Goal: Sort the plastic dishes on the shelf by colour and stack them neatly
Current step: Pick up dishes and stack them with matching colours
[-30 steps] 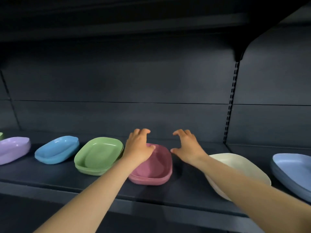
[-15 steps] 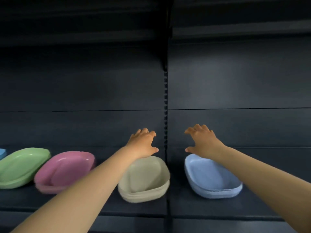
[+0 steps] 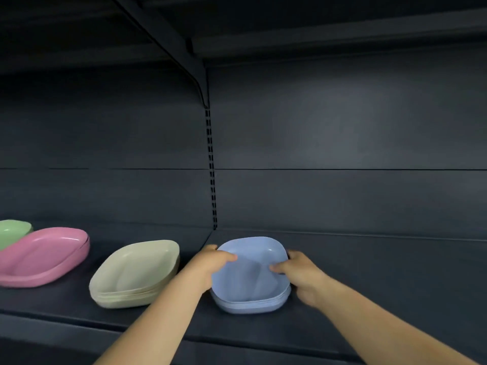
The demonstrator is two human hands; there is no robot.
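Single head view, close, facing forward and slightly down at dark shelf (image 3: 342, 299), hands nearest.

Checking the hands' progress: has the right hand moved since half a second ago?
Yes. The right hand dropped from the back wall onto the blue stack, gripping its right rim.

Left hand (image 3: 210, 264) and right hand (image 3: 297, 272) gripping opposite sides of a stack of pale blue square plastic dishes (image 3: 250, 280) on a dark metal shelf (image 3: 369, 299), cream stack (image 3: 137, 275), pink stack (image 3: 44, 256), green dish (image 3: 13, 231) to the left

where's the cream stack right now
In the head view the cream stack sits on the shelf left of centre, between the pink stack and the blue stack.
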